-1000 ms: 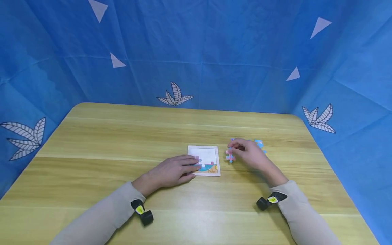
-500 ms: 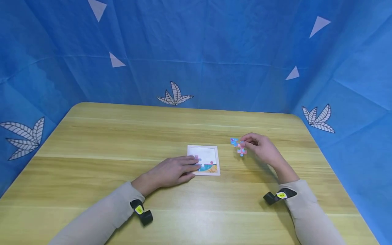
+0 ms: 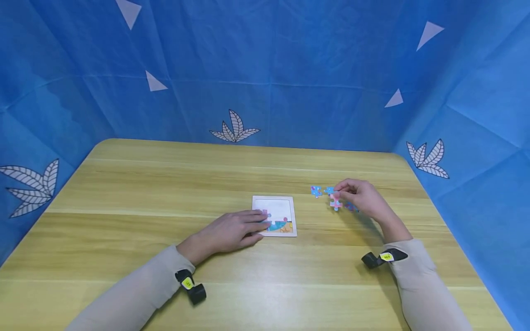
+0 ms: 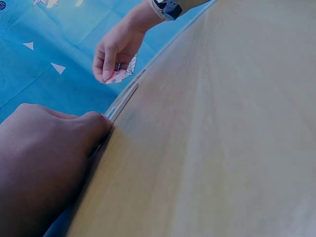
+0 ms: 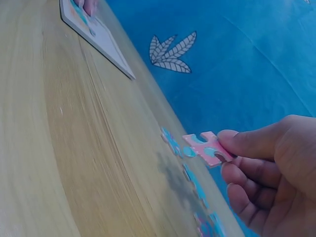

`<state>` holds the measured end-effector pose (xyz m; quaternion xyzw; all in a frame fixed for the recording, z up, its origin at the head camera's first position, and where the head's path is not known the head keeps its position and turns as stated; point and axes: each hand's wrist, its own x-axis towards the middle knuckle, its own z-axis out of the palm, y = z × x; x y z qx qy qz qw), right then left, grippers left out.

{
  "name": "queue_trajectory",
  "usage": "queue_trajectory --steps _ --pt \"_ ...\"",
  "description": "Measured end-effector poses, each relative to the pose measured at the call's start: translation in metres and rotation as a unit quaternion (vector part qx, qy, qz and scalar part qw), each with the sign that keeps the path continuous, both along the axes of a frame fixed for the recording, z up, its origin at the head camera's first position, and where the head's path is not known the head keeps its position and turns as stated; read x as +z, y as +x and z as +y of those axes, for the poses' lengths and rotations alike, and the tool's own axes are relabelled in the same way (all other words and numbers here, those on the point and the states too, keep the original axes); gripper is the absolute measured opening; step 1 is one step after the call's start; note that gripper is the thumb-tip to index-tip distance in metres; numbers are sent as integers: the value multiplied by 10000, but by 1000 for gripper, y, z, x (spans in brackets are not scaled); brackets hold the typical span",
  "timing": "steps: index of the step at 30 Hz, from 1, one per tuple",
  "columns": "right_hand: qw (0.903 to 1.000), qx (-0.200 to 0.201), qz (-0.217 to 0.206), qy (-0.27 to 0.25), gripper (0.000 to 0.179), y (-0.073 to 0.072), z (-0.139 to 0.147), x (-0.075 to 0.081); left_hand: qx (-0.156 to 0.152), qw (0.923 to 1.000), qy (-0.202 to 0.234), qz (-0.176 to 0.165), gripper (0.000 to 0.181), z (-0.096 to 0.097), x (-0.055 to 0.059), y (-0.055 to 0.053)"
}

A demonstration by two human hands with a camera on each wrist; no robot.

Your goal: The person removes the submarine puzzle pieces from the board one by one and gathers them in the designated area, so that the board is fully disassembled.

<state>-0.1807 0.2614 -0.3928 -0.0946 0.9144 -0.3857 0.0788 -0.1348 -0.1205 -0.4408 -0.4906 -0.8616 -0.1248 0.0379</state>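
Note:
My left hand (image 3: 240, 230) lies with extended fingers over the left part of a white square puzzle tray (image 3: 291, 202), holding it on the table. Fitted pieces (image 3: 279, 226) in teal and orange fill the tray's bottom row, partly hidden by the fingers; a pink one peeks out above them. To the right of the tray, my right hand (image 3: 360, 197) pinches a pink and blue jigsaw piece (image 5: 207, 148) between thumb and fingers. In the right wrist view that piece is raised over the table, its shadow falling below. Loose blue jigsaw pieces (image 3: 316, 191) lie around it.
Another loose piece (image 3: 351, 207) is partly under the right hand. The wooden table (image 3: 186, 174) ends at a blue cloth backdrop (image 3: 248, 55) along the back and sides. Each wrist wears a black camera strap (image 3: 383, 257).
My right hand has moved right and slightly back with the pink and blue jigsaw piece, uncovering loose pieces near the tray. The left hand stays on the tray.

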Motion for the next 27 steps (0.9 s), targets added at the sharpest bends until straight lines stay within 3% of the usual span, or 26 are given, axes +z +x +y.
queue_trajectory --steps 10,27 --pt "9996 -37 -261 43 22 -4 6 -9 5 9999 107 -80 45 0 2 1" --pt "9981 -95 134 591 16 -5 0 -16 -126 9996 218 87 44 -1 -2 -2"
